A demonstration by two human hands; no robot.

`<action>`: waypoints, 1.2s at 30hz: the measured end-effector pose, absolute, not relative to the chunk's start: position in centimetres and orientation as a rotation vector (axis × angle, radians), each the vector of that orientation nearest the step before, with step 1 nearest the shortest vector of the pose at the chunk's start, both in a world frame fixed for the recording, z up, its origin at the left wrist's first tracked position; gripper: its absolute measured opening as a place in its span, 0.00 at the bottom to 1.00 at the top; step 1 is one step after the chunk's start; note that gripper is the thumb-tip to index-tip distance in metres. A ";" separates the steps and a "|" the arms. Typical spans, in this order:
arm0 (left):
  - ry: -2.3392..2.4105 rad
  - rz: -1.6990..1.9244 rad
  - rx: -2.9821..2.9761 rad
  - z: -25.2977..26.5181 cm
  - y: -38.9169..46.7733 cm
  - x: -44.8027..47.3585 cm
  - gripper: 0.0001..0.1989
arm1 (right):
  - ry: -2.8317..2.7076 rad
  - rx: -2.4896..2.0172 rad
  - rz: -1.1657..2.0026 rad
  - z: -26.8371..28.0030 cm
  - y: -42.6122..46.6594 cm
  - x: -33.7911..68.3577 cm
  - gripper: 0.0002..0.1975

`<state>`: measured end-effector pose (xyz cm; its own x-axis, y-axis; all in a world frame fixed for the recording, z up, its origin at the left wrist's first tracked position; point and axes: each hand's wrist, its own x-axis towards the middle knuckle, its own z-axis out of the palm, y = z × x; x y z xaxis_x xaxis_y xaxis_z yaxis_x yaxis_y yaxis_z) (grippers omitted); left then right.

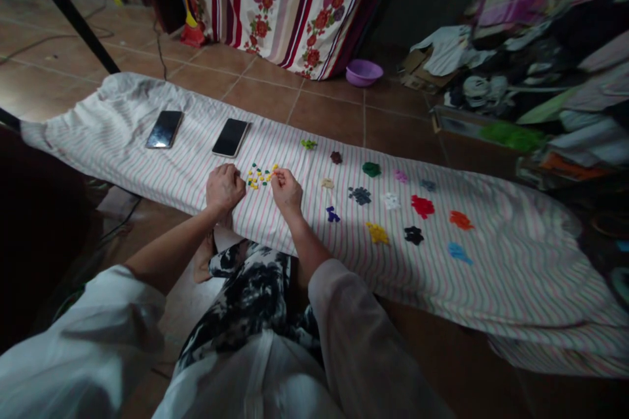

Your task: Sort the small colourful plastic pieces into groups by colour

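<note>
Left hand (pixel 225 187): curled, fingers tucked, resting on our striped white cloth (pixel 196 127).
Right hand (pixel 287 191): fingertips drawn close; we can't quite tell whether they pinch 1 piece.
Small yellow and green pieces (pixel 259 173): between our 2 hands.

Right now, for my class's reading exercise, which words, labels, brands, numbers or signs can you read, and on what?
None can be read.
Green and yellow pieces: too small to tell.
Phones: dark screens, nothing legible.
Box and clothes: too blurred to tell.
</note>
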<state>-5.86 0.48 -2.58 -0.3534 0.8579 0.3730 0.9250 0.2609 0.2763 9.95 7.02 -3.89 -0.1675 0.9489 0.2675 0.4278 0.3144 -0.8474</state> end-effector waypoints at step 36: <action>-2.392 -0.652 -1.719 -2.4 0.5 -5.8 0.08 | -1.741 -1.269 0.800 -4.4 7.2 10.2 0.14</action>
<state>-5.79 0.47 -2.41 -0.3454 0.8733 0.3436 0.9268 0.2600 0.2710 10.18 7.19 -4.36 -0.1573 0.9565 0.2457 0.4368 0.2905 -0.8513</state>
